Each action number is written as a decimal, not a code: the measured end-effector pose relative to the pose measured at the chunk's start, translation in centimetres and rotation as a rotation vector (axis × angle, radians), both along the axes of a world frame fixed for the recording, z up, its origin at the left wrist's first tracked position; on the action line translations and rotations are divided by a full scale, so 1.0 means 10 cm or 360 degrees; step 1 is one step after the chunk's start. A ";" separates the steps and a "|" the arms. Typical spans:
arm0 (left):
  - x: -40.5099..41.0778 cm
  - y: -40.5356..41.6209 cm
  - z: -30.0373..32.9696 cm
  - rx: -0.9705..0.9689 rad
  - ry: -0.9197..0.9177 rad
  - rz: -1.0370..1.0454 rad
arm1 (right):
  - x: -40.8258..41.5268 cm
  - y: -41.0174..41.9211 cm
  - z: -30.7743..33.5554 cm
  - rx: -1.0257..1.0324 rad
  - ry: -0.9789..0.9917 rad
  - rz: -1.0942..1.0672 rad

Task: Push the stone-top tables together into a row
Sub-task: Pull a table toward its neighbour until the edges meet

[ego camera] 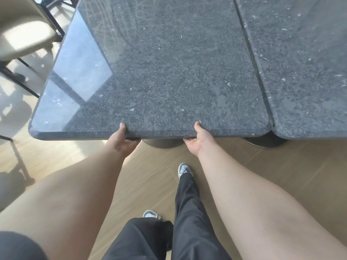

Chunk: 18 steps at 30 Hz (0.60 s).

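A dark grey speckled stone-top table [165, 72] fills the middle of the view. A second matching stone-top table [304, 62] stands to its right, with only a thin dark seam between the two tops. My left hand [122, 139] grips the near edge of the middle table, thumb on top and fingers underneath. A little further right on the same edge, my right hand [199, 139] holds it the same way. Round dark pedestal bases [161, 143] show under both tops.
A beige upholstered chair [22, 34] with thin black legs stands at the left, close to the table's left edge. The floor is light wood planks [146, 181]. My legs in black trousers and my grey-blue shoes [185, 169] stand just short of the table.
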<state>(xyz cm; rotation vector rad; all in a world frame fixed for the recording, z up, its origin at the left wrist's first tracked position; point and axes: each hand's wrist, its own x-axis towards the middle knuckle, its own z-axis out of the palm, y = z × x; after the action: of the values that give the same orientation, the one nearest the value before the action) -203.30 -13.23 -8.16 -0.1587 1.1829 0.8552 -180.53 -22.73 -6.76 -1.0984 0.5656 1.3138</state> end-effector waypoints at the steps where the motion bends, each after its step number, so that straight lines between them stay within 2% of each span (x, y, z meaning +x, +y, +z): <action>1: 0.00 0.00 0.01 -0.0007 0.0001 -0.0007 | 0.00 0.00 0.00 -0.0003 -0.0006 0.0006; 18: 0.03 -0.06 0.09 -0.0028 -0.0034 0.0040 | 0.03 -0.02 -0.08 0.0016 0.0021 0.0014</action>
<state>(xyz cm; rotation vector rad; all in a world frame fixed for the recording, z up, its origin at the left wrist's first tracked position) -203.04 -13.82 -7.29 -0.1968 1.1711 0.8631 -180.25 -22.94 -7.61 -1.0859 0.5634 1.3311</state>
